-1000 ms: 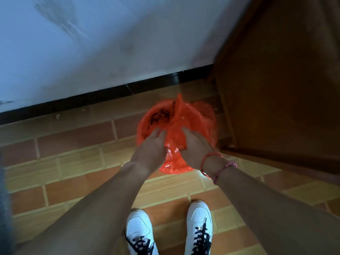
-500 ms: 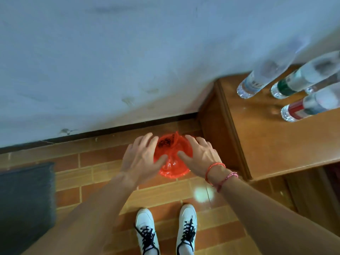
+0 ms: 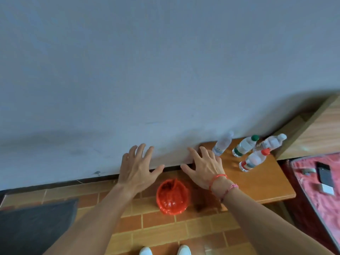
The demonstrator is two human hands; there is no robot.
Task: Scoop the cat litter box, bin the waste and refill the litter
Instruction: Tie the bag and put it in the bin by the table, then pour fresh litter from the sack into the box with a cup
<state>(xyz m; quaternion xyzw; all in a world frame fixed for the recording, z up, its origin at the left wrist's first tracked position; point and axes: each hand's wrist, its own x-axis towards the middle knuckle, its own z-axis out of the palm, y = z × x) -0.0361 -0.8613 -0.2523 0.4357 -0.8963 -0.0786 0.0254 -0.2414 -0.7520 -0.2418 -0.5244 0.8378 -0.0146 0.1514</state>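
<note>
Hands have come up off the red bag since half a second ago, when both cupped it on the floor; the view has also lifted, so more wall and table show. From the left: one dark grey mat (image 3: 35, 227) with a flat, matte surface lies on the floor tiles (image 3: 161, 234), which are oblong, orange-brown and brick-like with pale joints. The left hand (image 3: 137, 169) hangs in the air with five fingers spread wide, released and holding nothing. Just right of it and lower, the one red plastic bag (image 3: 172, 196) sits on the tiles by the wall, thin, glossy and crinkled, rounded, with a twisted peak at its top; neither hand touches it. The right hand (image 3: 204, 167) is likewise splayed and empty, with two cord bracelets (image 3: 223, 182) at the wrist, one red, one pink. Behind it stands one low wooden table (image 3: 257, 186), smooth and varnished, bearing four clear plastic bottles (image 3: 252, 161): two with white caps, one green, one red. Farthest right, red cloth (image 3: 312, 188) carries one dark phone (image 3: 324, 174). Two white shoe tips (image 3: 164, 251) show at the bottom edge.
</note>
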